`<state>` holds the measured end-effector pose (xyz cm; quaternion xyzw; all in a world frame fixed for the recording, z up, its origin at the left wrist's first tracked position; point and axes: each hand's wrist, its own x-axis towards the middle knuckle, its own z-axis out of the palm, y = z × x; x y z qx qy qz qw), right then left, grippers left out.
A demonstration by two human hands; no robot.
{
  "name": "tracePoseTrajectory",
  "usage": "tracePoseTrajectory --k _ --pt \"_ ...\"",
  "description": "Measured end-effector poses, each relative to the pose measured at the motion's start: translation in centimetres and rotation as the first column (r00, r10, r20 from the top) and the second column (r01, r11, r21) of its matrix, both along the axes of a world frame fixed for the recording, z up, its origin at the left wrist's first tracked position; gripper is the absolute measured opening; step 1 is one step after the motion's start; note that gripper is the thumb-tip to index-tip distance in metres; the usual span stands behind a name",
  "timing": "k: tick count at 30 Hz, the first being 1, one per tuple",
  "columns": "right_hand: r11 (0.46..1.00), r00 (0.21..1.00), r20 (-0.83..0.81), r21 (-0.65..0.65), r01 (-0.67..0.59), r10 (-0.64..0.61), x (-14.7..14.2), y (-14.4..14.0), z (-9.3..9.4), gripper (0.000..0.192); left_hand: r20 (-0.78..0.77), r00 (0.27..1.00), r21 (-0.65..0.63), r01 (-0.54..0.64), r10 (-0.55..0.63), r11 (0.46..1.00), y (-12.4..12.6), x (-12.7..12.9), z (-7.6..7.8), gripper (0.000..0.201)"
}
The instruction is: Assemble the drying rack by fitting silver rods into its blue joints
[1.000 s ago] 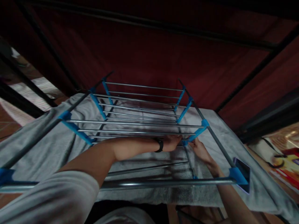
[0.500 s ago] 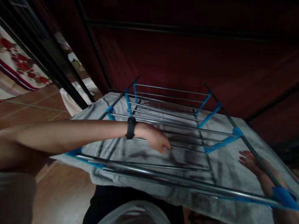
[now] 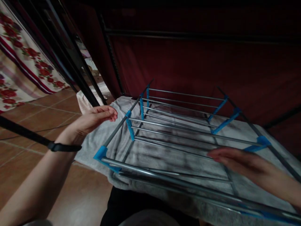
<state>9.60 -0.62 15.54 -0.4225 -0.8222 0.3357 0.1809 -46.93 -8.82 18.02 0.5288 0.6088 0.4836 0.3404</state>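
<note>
A drying rack of metal rods [image 3: 178, 128] with blue plastic joints [image 3: 101, 153] lies across a grey blanket in front of me. My left hand [image 3: 97, 117], a dark band on its wrist, is raised just outside the rack's left side rail [image 3: 115, 133]. Its fingers are loosely bent and nothing shows in them. Over the right half of the rods hovers my right hand [image 3: 237, 163], fingers stretched out together and a little blurred. I see nothing held in it. Whether it touches a rod, I cannot tell.
The grey blanket [image 3: 94, 153] covers the surface under the rack. Behind it hangs a dark red cloth [image 3: 188, 66] with a black metal frame. Black poles [image 3: 87, 84] stand at left, before a floral curtain [image 3: 44, 70] and a tiled floor [image 3: 58, 108].
My left hand has moved from over the middle rods to outside the left rail. My right hand has come inward from the right rail, over the rods. The view has shifted slightly left.
</note>
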Motion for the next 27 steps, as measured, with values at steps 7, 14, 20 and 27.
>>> tracePoseTrajectory --k 7,14,20,27 --pt "0.878 0.837 0.291 -0.028 -0.477 0.464 -14.6 2.6 -8.1 0.057 0.044 0.995 -0.134 -0.086 0.093 0.987 1.3 0.4 -14.5 0.036" --pt "0.861 0.784 0.472 0.094 -0.5 0.404 -23.9 4.2 -13.9 0.061 0.038 0.999 -0.123 0.029 -0.024 0.992 3.5 3.6 -18.5 0.021" --pt "0.905 0.8 0.472 0.009 -0.425 0.371 -28.5 4.7 -14.3 0.033 -0.014 0.997 -0.126 -0.075 0.074 0.989 4.2 3.5 -21.4 0.019" --pt "0.918 0.859 0.352 -0.001 -0.395 0.37 -28.5 5.1 -14.0 0.023 -0.033 0.988 -0.143 -0.152 0.149 0.978 5.0 4.3 -22.1 0.017"
